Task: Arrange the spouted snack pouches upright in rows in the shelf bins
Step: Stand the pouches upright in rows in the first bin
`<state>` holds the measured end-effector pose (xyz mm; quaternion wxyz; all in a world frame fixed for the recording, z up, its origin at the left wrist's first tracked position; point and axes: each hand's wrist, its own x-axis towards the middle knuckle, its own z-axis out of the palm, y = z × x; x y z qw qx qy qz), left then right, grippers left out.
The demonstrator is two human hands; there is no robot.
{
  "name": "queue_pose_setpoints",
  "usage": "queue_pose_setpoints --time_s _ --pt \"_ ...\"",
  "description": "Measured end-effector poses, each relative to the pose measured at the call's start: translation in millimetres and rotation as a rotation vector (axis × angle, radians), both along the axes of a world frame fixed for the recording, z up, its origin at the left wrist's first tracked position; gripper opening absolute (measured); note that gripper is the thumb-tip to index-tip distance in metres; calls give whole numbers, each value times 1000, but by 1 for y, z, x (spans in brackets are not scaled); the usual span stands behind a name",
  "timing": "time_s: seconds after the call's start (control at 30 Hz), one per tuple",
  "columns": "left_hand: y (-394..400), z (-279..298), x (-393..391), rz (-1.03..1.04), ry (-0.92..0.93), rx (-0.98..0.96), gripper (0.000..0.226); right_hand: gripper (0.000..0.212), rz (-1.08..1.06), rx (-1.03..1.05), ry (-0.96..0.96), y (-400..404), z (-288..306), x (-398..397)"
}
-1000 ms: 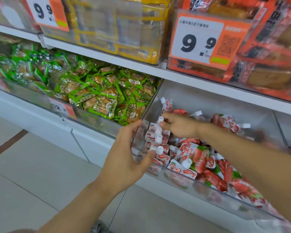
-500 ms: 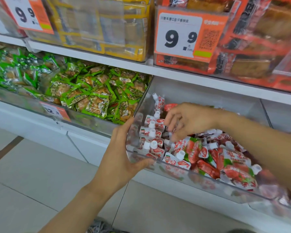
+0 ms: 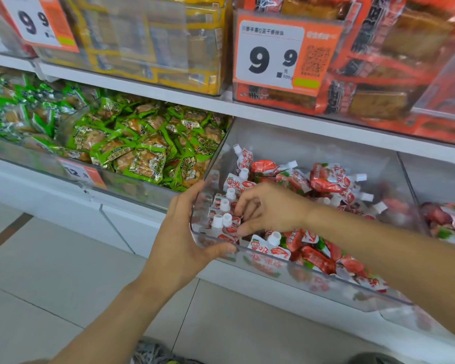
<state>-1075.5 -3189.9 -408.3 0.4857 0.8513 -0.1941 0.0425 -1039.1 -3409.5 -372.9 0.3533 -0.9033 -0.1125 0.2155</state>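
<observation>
Fingers (image 3: pixel 243 206) of the right hand (image 3: pixel 271 208) curl down among the small red-and-white spouted snack pouches (image 3: pixel 225 219) at the near left corner of the clear plastic shelf bin (image 3: pixel 326 287), pinching at one pouch beside the row of white caps. Left hand (image 3: pixel 184 243) cups that corner from outside, its fingers straight along the side wall and its thumb lying across the front lip.

Inside the bin, a short row of pouches stands upright against the left wall, spouts up; the rest lie jumbled to the right, red fronts and white caps pointing every way. Next bin to the left holds green-wrapped snack packets (image 3: pixel 142 153) in a loose heap.

Half a second ago the right hand hovered higher with fingers spread; it has since dropped nearer the front corner, while the left hand has stayed put.
</observation>
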Motion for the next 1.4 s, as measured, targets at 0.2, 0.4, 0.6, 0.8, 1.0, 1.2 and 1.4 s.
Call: queue_pose_setpoints --time_s 0.2,0.4,0.6,0.8,1.0,1.2,1.4 --pt "1 0 -1 -7 2 -9 109 36 -205 -33 -223 -46 32 31" --pt "1 0 0 -6 2 -15 109 50 -55 -117 -116 -18 -5 55" --pt "3 -6 3 5 23 -25 112 41 76 -37 101 -27 1 69" --pt "4 -8 4 4 18 -26 113 38 -167 -97 -299 -40 9 116" --pt "5 -8 5 -10 29 -34 111 60 4 -399 -295 -29 -14 131" --pt "5 -10 4 -3 32 -29 113 32 119 -511 -606 -28 0 121" --pt "4 -8 2 -3 39 -25 112 31 -14 -299 -453 -27 7 104"
